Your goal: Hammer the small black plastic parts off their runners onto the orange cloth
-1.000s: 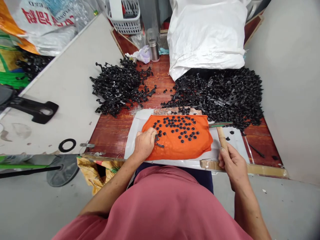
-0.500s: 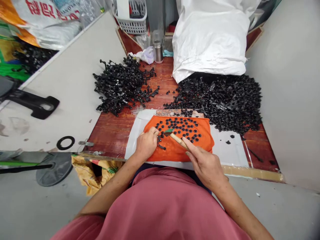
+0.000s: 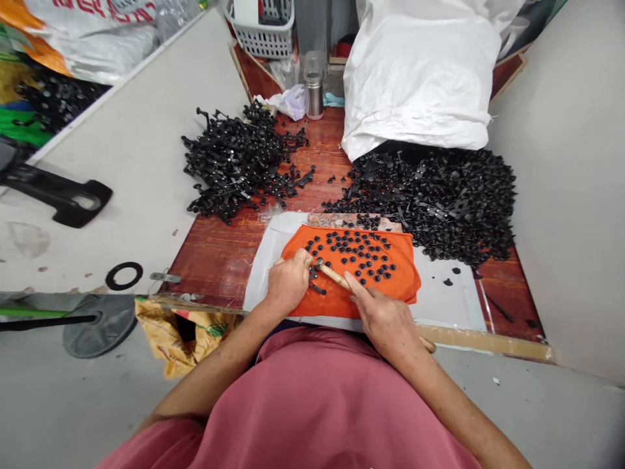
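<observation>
An orange cloth (image 3: 336, 303) lies on a white sheet (image 3: 452, 303), dotted with many small round black rubber pieces (image 3: 368, 255). At the cloth's left side my left hand (image 3: 289, 281) is closed, its fingertips pinched; black bits show beside them, but what is inside the pinch is hidden. A black strip piece (image 3: 318, 288) lies just right of that hand. My right hand (image 3: 383, 316) grips the wooden handle of what looks like a small hammer (image 3: 334, 275). The hammer's head is down close to my left fingertips, and the handle's end sticks out behind my wrist.
Black rubber parts form one heap (image 3: 239, 163) at the back left and a larger heap (image 3: 439, 202) at the right, below a white sack (image 3: 415, 78). A steel flask (image 3: 314, 98) and a grey basket (image 3: 268, 40) stand behind. A black ring (image 3: 124, 276) lies on the left panel.
My right hand has moved left and down, bringing the hammer's head from a raised, tilted position to beside my left fingertips. My left hand keeps its place on the cloth.
</observation>
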`<state>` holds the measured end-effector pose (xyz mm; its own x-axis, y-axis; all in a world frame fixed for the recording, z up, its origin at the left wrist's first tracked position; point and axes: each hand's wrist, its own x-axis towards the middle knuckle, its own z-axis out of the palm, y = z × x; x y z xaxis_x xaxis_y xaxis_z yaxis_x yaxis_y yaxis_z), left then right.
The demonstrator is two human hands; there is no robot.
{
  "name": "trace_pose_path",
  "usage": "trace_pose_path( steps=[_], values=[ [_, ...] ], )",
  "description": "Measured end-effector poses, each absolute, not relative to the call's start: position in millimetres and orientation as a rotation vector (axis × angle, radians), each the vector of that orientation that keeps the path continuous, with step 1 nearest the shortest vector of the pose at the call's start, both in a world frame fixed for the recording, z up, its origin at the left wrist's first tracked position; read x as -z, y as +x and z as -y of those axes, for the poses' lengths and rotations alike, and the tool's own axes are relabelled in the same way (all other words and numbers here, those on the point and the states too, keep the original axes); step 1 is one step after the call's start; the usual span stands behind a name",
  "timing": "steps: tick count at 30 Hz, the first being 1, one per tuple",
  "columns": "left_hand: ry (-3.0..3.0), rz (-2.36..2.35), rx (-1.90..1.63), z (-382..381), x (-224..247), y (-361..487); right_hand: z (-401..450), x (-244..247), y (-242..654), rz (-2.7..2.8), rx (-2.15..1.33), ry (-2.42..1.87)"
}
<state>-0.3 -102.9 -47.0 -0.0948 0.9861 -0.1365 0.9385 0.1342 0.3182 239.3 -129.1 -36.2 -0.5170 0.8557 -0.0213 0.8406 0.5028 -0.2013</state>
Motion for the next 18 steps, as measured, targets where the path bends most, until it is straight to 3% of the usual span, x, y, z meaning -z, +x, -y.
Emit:
trace_pose_path(
  steps=[5, 8, 13, 18],
  values=[
    [1.521, -1.833, -0.801, 109, 39, -13, 125, 25, 242, 2.179, -0.765, -1.36],
    [1.264, -1.622, -0.98, 114, 31, -9, 119, 15, 238, 1.882, -1.065, -1.315],
    [1.156, -1.445, -0.938, 129, 26, 11, 114, 12, 215, 1.74, -1.437, -1.179],
    [1.82, -1.709, -0.722, 148, 19, 5, 115, 19, 211, 1.536, -1.708, -1.23]
  ],
)
